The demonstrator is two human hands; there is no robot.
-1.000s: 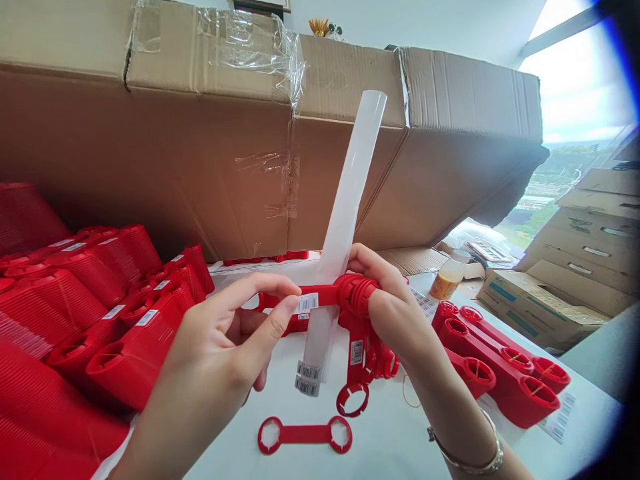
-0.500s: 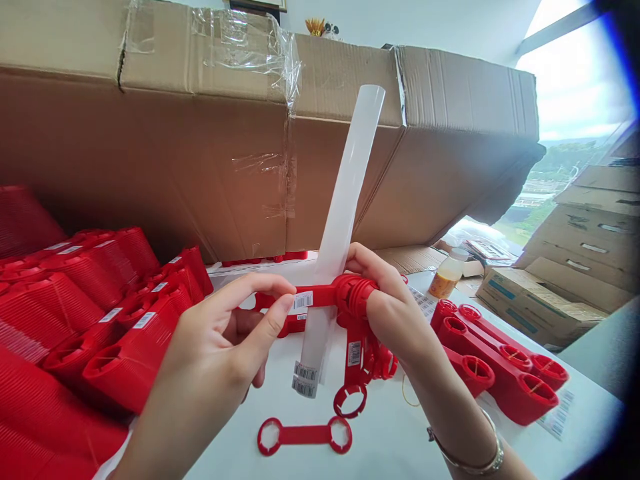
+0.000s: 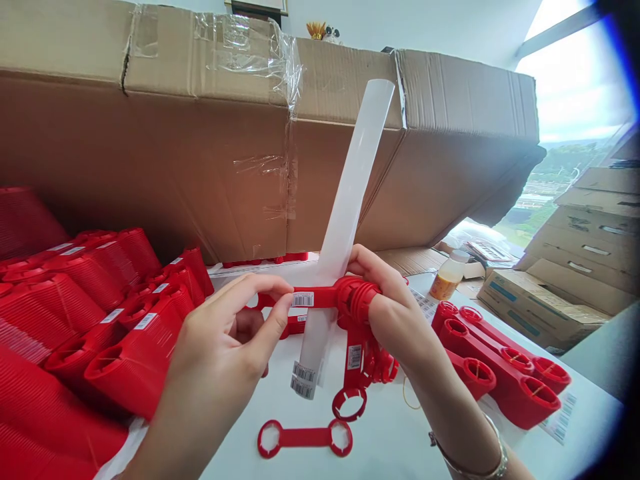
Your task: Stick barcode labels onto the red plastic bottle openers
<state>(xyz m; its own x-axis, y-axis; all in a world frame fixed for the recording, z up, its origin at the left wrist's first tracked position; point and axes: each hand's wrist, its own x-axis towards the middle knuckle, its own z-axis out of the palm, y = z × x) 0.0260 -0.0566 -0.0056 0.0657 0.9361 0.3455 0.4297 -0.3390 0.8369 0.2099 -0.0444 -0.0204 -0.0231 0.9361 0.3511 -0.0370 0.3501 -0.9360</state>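
My left hand (image 3: 235,333) pinches the left end of a small white barcode label (image 3: 303,299) between thumb and index finger. The label lies against the bar of a red plastic double-ring piece (image 3: 325,296). Around the ring ends of several such pieces, fanned out, my right hand (image 3: 395,300) is closed. It also keeps a glossy white strip of label backing (image 3: 353,187) upright, with barcode labels (image 3: 303,380) left at its lower end. Below the hands, one flat red double-ring piece (image 3: 305,437) lies on the white table (image 3: 225,440).
Stacks of red pieces (image 3: 120,333) with barcode labels fill the left side. More bundled red stacks (image 3: 505,373) lie at the right, near a bottle (image 3: 449,275). A large cardboard box (image 3: 200,167) spans the back; further cartons (image 3: 545,300) stand far right.
The label, slightly tilted before, now lies straighter along the red bar. The top of the white strip has swung slightly right. Both hands stay nearly in place.
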